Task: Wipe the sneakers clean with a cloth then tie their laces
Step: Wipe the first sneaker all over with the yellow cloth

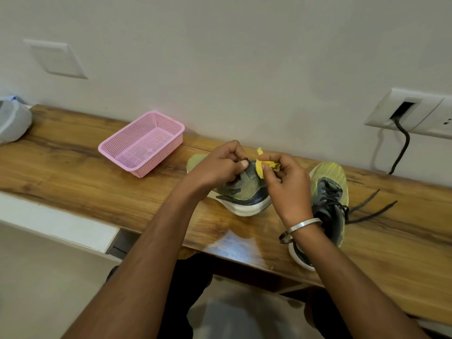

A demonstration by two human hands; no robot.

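Still the wiping step by the look of it — laces not yet tied; grey-and-lime mesh sneaker with a thick white sole [241, 192] lying on the wooden table [73, 172], toe towards the wall, under both hands; left hand [217, 165] curled over the heel collar, thumb pressed on the dark rim, steadying; right hand [283, 182] pinching a small bunched yellow cloth [260, 166] between thumb and fingertips, touching the same heel edge; second matching sneaker [329, 204] just beside, to the right, its dark laces [371, 206] trailing loose across the wood. Next move probably short rubs round the collar and down the sole — firm hold needed to stop the shoe sliding; then the other shoe, then laces. Pink perforated plastic basket [143, 145] well apart to the left, near the wall.
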